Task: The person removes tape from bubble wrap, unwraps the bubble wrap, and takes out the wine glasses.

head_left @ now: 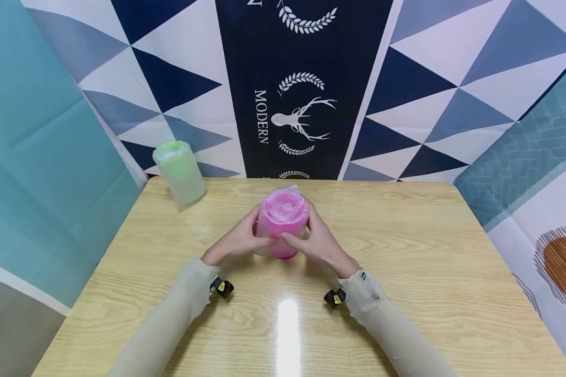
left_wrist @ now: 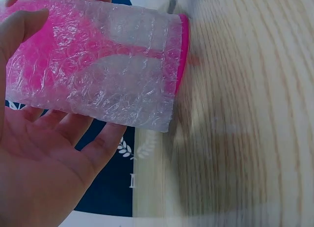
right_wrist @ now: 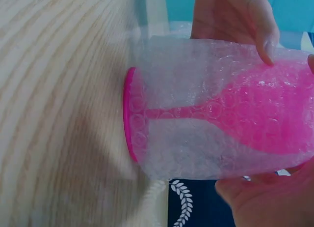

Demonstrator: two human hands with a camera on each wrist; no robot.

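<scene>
Wrapped in clear bubble wrap (left_wrist: 130,92), a pink stemmed goblet (head_left: 284,225) is upright at the middle of the table, its base at or just above the wood. My left hand (head_left: 238,238) grips it from the left, thumb on the near side and fingers around the far side. From the right, my right hand (head_left: 324,242) holds it likewise. Both wrist views show the bowl and thin stem through the wrap, with the pink foot (right_wrist: 129,114) at the wrap's end.
A second bubble-wrapped item (head_left: 179,173), green in its upper part, stands at the table's back left corner. Patterned cloth (head_left: 302,63) hangs behind the wooden table (head_left: 405,272), and more cloth borders both sides. Small black cameras are strapped to both wrists.
</scene>
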